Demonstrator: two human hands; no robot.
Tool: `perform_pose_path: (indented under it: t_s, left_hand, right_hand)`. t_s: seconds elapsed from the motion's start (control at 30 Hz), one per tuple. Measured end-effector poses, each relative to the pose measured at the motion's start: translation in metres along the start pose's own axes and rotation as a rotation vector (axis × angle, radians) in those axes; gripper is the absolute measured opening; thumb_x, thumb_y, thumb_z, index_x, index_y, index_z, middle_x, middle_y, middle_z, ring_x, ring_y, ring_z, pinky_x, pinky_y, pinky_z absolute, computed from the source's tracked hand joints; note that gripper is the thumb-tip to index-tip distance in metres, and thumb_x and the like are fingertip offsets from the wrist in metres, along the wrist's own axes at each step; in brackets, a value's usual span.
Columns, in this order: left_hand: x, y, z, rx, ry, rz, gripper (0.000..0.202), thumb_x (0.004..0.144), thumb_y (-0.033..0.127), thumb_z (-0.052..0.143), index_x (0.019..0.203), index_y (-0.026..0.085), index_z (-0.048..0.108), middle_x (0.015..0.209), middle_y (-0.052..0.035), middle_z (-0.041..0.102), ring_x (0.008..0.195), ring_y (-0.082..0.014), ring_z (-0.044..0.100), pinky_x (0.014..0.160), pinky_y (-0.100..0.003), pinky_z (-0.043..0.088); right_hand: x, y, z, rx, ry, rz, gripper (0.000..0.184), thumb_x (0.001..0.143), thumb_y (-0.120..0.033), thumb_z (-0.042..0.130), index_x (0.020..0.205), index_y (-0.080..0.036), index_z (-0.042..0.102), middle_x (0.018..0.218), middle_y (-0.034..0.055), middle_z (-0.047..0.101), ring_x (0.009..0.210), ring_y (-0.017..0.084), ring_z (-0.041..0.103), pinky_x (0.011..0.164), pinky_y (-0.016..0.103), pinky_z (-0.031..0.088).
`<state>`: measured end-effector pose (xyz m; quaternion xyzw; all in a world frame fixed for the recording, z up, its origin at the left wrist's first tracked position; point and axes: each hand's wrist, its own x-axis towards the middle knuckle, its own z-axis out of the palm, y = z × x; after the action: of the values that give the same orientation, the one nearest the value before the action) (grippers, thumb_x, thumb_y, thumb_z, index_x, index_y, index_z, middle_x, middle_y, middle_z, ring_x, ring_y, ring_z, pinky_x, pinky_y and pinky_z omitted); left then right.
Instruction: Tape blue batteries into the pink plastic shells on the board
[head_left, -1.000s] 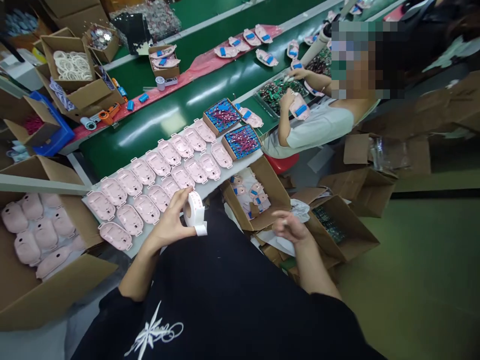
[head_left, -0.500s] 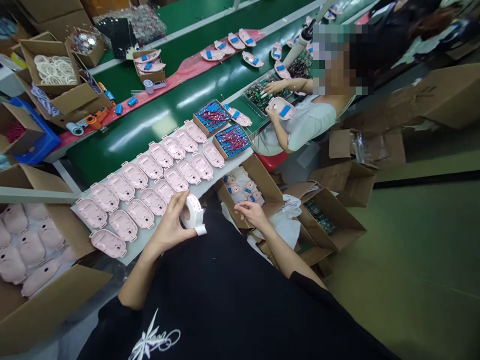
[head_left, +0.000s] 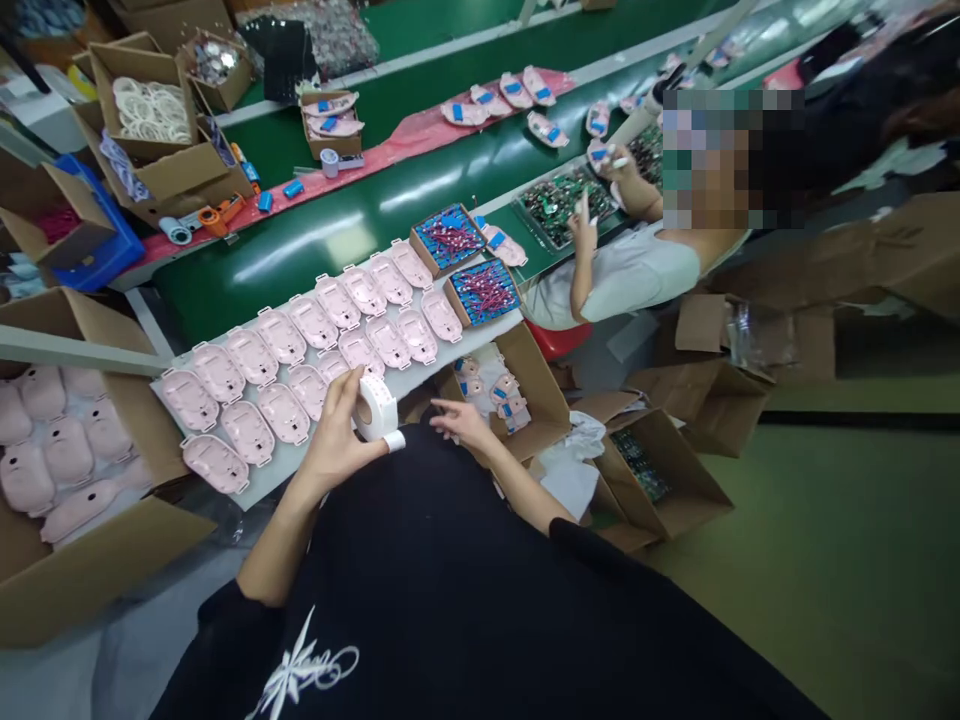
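- Since the green conveyor belt [head_left: 300, 240] fills the middle of the view, the work sits along its edge; beyond it, a co-worker's hand [head_left: 616, 160] is over a tray of green circuit boards [head_left: 559, 205].
- A white board [head_left: 420, 365] carries rows of pale pink plastic shells [head_left: 281, 335], thin, stiff-looking and probably light, with small tabs around their rims.
- At far left, an open cardboard carton [head_left: 97, 550] holds more pink shells, stacked on white sheeting.
- The left hand [head_left: 337, 435] is clamped around a white tape roll [head_left: 375, 408] with pink print, just above the board's near edge. The roll looks light and firm, best held by its outer wall.
- The right hand [head_left: 465, 425] is empty, fingers spread, well apart from the left.
- A loose tape end [head_left: 395, 441] sticks out; it will probably cling, so pinch it by the edge.
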<state>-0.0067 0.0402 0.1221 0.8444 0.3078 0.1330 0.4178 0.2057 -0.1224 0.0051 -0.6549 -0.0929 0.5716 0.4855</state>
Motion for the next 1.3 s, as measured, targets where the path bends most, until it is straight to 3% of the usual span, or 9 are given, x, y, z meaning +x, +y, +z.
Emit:
perform_pose_path:
  t_s: [0.23, 0.4, 0.57, 0.7, 0.83, 0.97, 1.07, 1.17, 1.3]
  left_hand:
    - [0.006, -0.003, 0.006, 0.044, 0.039, 0.007, 0.106, 0.074, 0.037, 0.085, 0.161, 0.028, 0.027, 0.152, -0.0155, 0.041, 0.146, -0.0359, 0.041, 0.120, -0.054, 0.037]
    - [0.007, -0.003, 0.008, 0.071, 0.110, 0.026, 0.102, 0.075, 0.037, 0.083, 0.160, 0.026, 0.027, 0.151, -0.0167, 0.041, 0.146, -0.0357, 0.041, 0.120, -0.054, 0.038]
    - [0.008, -0.001, 0.005, 0.111, 0.211, -0.011, 0.101, 0.072, 0.033, 0.085, 0.157, 0.025, 0.030, 0.151, -0.0169, 0.041, 0.146, -0.0370, 0.041, 0.119, -0.056, 0.039]
    - [0.007, -0.002, -0.002, 0.207, 0.306, 0.001, 0.098, 0.072, 0.027, 0.083, 0.156, 0.024, 0.032, 0.148, -0.0173, 0.043, 0.142, -0.0375, 0.044, 0.117, -0.056, 0.042]
    - [0.002, -0.003, -0.004, 0.263, 0.289, 0.039, 0.098, 0.072, 0.024, 0.083, 0.156, 0.026, 0.032, 0.148, -0.0171, 0.042, 0.142, -0.0378, 0.044, 0.115, -0.055, 0.044]
    - [-0.002, 0.001, 0.002, 0.256, 0.233, 0.071, 0.098, 0.075, 0.029, 0.082, 0.157, 0.027, 0.029, 0.149, -0.0175, 0.041, 0.142, -0.0377, 0.044, 0.112, -0.055, 0.046]
    - [-0.004, 0.004, 0.005, 0.230, 0.205, 0.075, 0.098, 0.076, 0.031, 0.082, 0.158, 0.026, 0.028, 0.149, -0.0173, 0.042, 0.141, -0.0369, 0.046, 0.111, -0.054, 0.047]
    - [-0.006, 0.005, 0.007, 0.199, 0.175, 0.049, 0.101, 0.075, 0.037, 0.084, 0.158, 0.027, 0.028, 0.147, -0.0169, 0.043, 0.139, -0.0371, 0.048, 0.111, -0.053, 0.048]
    - [-0.010, 0.007, 0.008, 0.158, 0.116, -0.034, 0.104, 0.072, 0.041, 0.085, 0.158, 0.028, 0.029, 0.145, -0.0151, 0.046, 0.134, -0.0358, 0.053, 0.108, -0.051, 0.051]
  right_hand:
    - [0.008, -0.026, 0.007, -0.395, -0.075, -0.524, 0.045, 0.084, -0.041, 0.076, 0.121, -0.018, 0.067, 0.084, 0.0000, 0.072, 0.072, 0.014, 0.065, 0.069, 0.025, 0.054]
    - [-0.022, -0.058, 0.010, -0.612, -0.130, -0.583, 0.034, 0.099, -0.040, 0.060, 0.121, -0.017, 0.071, 0.106, 0.0100, 0.075, 0.097, 0.021, 0.070, 0.089, 0.034, 0.055]
    - [-0.046, -0.066, 0.033, -0.400, -0.578, -0.439, 0.106, 0.079, -0.050, 0.085, 0.163, -0.020, 0.028, 0.139, 0.0153, 0.063, 0.130, 0.027, 0.059, 0.114, 0.045, 0.043]
    - [-0.058, -0.068, 0.031, -0.009, -0.550, -0.306, 0.080, 0.086, -0.054, 0.077, 0.151, -0.019, 0.044, 0.090, 0.0046, 0.073, 0.081, 0.021, 0.070, 0.087, 0.041, 0.057]
    - [-0.063, -0.080, 0.019, 0.159, -0.466, -0.472, 0.062, 0.085, -0.055, 0.076, 0.135, -0.025, 0.058, 0.111, 0.0120, 0.074, 0.098, 0.027, 0.073, 0.088, 0.044, 0.058]
    - [-0.056, -0.101, 0.027, -0.105, -0.323, -0.814, 0.077, 0.093, -0.042, 0.068, 0.158, -0.038, 0.028, 0.152, 0.0116, 0.056, 0.137, 0.027, 0.056, 0.103, 0.048, 0.052]
    - [-0.050, -0.112, 0.034, -0.413, -0.175, -1.072, 0.070, 0.095, -0.033, 0.065, 0.157, -0.035, 0.033, 0.156, 0.0119, 0.050, 0.146, 0.027, 0.046, 0.112, 0.051, 0.046]
    - [-0.049, -0.112, 0.036, -0.561, -0.002, -1.197, 0.038, 0.094, -0.027, 0.068, 0.132, -0.028, 0.061, 0.127, 0.0116, 0.068, 0.123, 0.027, 0.062, 0.104, 0.047, 0.052]
    - [-0.053, -0.099, 0.038, -0.550, -0.085, -1.029, 0.027, 0.095, -0.033, 0.071, 0.119, -0.022, 0.066, 0.096, 0.0056, 0.072, 0.084, 0.019, 0.067, 0.079, 0.035, 0.058]
